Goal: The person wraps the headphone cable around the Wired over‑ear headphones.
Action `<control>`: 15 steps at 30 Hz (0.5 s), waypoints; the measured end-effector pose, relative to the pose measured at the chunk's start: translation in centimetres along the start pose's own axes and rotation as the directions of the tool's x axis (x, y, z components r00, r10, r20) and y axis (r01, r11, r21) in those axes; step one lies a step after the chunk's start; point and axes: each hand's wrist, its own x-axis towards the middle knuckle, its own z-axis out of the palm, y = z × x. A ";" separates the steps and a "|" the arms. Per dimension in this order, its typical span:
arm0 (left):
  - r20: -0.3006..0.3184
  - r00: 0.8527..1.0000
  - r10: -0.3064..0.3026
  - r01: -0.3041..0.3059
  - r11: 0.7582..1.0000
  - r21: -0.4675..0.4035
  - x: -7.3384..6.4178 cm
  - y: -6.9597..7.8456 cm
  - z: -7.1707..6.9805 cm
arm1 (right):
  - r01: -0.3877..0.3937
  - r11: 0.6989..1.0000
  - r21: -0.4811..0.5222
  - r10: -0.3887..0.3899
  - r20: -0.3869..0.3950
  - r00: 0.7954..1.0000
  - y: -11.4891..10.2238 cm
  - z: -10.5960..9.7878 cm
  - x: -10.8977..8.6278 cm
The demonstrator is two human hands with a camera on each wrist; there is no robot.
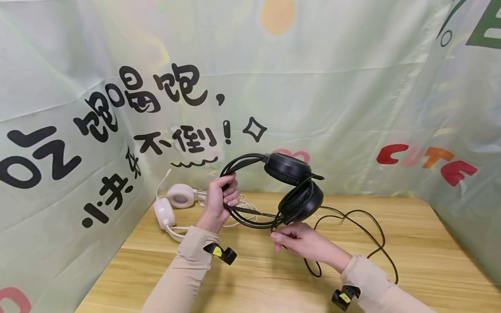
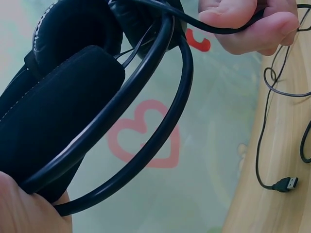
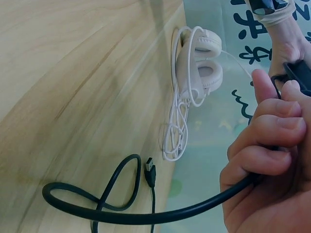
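We see black headphones [image 1: 301,202] held above the counter [image 1: 254,278], both ear cups [image 1: 287,165] toward the right. The left hand [image 1: 221,198] grips the headband [image 2: 63,97], fingers wrapped round it; the right hand [image 1: 305,241] pinches a black cable [image 3: 160,218] just below the lower cup. We note black cable looping across the counter, where a USB plug [image 2: 285,184] lies. White headphones [image 1: 181,195] rest at the back left, near a printed cloth [image 1: 332,108].
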 end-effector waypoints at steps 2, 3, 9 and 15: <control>0.008 1.000 -0.002 0.003 1.000 -0.012 0.0 0.1 -0.1 | 0.012 1.000 0.022 -0.012 0.005 1.000 0.1 -0.1 -0.1; 0.011 1.000 -0.003 0.004 1.000 -0.017 0.0 0.1 -0.2 | 0.017 0.999 0.033 -0.017 0.007 1.000 0.1 -0.2 -0.1; 0.016 1.000 -0.008 0.008 1.000 -0.022 0.0 0.4 -0.2 | 0.005 0.997 0.072 -0.007 0.036 0.999 0.3 -0.3 -0.2; 0.005 1.000 0.011 -0.011 1.000 -0.024 -0.1 0.8 -0.3 | 0.009 0.996 0.088 -0.016 0.083 0.996 0.6 -0.3 -0.1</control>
